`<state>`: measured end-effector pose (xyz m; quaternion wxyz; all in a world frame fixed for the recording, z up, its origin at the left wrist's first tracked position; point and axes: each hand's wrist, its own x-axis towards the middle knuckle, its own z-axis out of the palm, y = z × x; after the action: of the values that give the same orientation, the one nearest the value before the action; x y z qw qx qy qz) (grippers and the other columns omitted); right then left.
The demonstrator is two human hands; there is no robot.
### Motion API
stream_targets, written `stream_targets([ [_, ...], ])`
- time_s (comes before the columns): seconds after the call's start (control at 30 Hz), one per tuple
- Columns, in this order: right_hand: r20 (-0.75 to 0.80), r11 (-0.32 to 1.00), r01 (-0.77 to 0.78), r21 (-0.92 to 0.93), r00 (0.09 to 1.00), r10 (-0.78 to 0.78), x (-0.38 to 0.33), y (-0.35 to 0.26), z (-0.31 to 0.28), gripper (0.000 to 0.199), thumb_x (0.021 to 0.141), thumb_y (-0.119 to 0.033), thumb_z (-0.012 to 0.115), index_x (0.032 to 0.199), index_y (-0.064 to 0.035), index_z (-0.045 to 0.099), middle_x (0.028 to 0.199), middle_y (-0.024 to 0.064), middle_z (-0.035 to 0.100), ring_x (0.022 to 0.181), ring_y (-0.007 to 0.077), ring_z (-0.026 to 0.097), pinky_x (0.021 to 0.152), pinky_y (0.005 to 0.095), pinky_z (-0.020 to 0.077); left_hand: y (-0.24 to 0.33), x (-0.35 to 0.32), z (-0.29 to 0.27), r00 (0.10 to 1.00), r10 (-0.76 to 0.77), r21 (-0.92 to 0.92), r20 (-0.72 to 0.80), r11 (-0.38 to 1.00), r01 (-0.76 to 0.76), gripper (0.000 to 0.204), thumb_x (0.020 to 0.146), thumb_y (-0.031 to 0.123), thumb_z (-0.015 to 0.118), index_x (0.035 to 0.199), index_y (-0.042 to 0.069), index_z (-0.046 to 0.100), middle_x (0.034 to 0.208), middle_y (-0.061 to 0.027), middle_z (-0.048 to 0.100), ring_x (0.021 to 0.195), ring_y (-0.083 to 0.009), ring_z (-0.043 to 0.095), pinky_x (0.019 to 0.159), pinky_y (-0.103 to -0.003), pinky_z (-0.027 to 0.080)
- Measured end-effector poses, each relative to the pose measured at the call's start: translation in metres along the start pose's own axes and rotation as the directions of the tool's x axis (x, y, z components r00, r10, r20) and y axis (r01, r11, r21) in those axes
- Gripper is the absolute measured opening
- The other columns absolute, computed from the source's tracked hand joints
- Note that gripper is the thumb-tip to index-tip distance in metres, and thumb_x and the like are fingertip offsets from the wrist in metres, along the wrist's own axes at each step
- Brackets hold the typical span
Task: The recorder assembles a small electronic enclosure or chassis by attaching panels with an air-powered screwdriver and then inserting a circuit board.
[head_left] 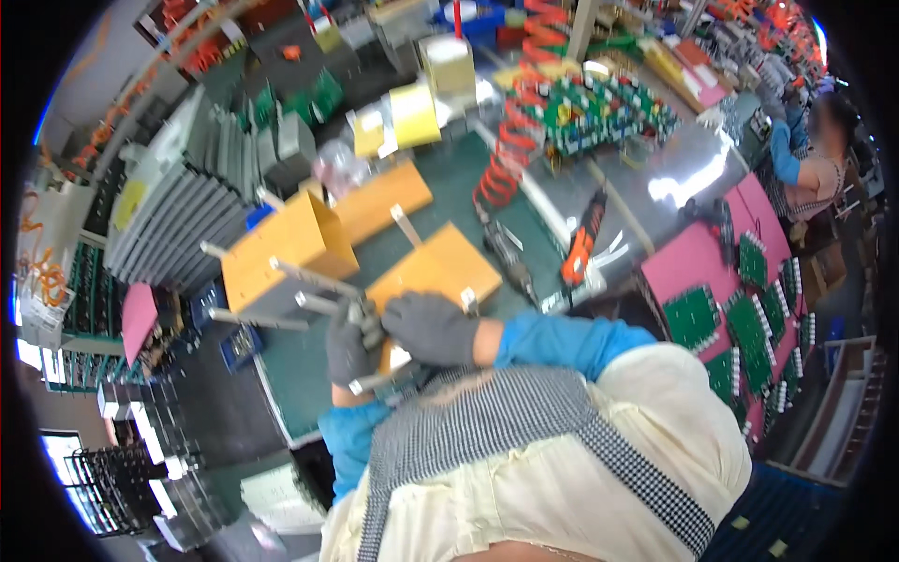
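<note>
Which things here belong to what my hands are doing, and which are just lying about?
Likely in the job:
small orange piece between left hand and right hand
orange panel just beyond

Apparently lying about, untouched:
orange-and-black tool
green circuit boards
pink sheet
</note>
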<state>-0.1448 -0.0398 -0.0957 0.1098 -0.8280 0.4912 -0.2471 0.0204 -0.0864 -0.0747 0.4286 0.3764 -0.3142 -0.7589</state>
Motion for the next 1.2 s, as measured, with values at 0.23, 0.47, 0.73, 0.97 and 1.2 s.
stream_targets([
  [0.23,0.066,0.548,0.227,0.805,0.883,-0.464,-0.033,0.024,-0.103,0.039,0.090,-0.032,0.068,0.112,-0.0006,0.062,0.106,0.0141,0.064,0.100,0.0301,0.064,0.083,0.0376,0.0526,-0.007,0.003,0.010,0.997,0.003,0.254,-0.080,0.967,0.017,0.019,0.101,0.009,0.050,0.115,-0.002,0.056,0.092,-0.0033,0.054,0.069,-0.0058,0.045,0.056,-0.018,0.037],
  [0.47,0.063,0.650,-0.754,-0.090,0.647,0.760,-0.057,0.139,-0.092,0.069,0.088,-0.038,0.067,0.139,-0.0022,0.040,0.105,0.0183,0.067,0.092,0.0351,0.068,0.081,0.0464,0.0528,-0.001,0.003,0.007,0.998,-0.065,0.292,-0.012,0.954,0.065,0.018,0.100,0.008,0.052,0.113,-0.003,0.058,0.094,-0.0057,0.058,0.071,-0.0078,0.050,0.059,-0.020,0.042],
  [0.73,0.060,0.420,-0.902,-0.104,0.416,0.908,-0.100,0.176,0.021,0.080,0.075,-0.037,0.076,0.142,-0.0077,0.044,0.118,0.0212,0.061,0.105,0.0379,0.065,0.087,0.0471,0.0541,0.000,0.007,0.007,0.994,-0.107,0.251,0.024,0.963,0.097,0.026,0.099,0.010,0.055,0.123,-0.002,0.054,0.097,-0.0067,0.058,0.074,-0.0090,0.053,0.060,-0.019,0.045],
  [0.97,0.082,0.252,-0.521,0.815,0.535,0.841,-0.085,0.148,-0.070,0.049,0.078,-0.022,0.076,0.119,-0.0018,0.057,0.082,0.0056,0.061,0.060,0.0105,0.058,0.049,0.0261,0.0449,0.002,0.009,-0.006,0.986,-0.122,0.259,0.118,0.962,0.088,0.023,0.102,0.016,0.054,0.118,0.000,0.053,0.091,-0.0014,0.051,0.073,-0.0075,0.047,0.061,-0.021,0.041],
  [1.2,-0.493,0.139,0.475,0.869,0.852,0.177,0.021,0.087,-0.167,0.057,0.086,-0.025,0.075,0.132,-0.0032,0.051,0.116,0.0103,0.059,0.098,0.0235,0.062,0.080,0.0390,0.0567,0.005,0.007,-0.007,0.993,-0.109,0.170,0.046,0.980,0.100,0.024,0.106,0.025,0.047,0.112,0.003,0.055,0.090,-0.0003,0.053,0.073,-0.0071,0.047,0.062,-0.021,0.042],
])
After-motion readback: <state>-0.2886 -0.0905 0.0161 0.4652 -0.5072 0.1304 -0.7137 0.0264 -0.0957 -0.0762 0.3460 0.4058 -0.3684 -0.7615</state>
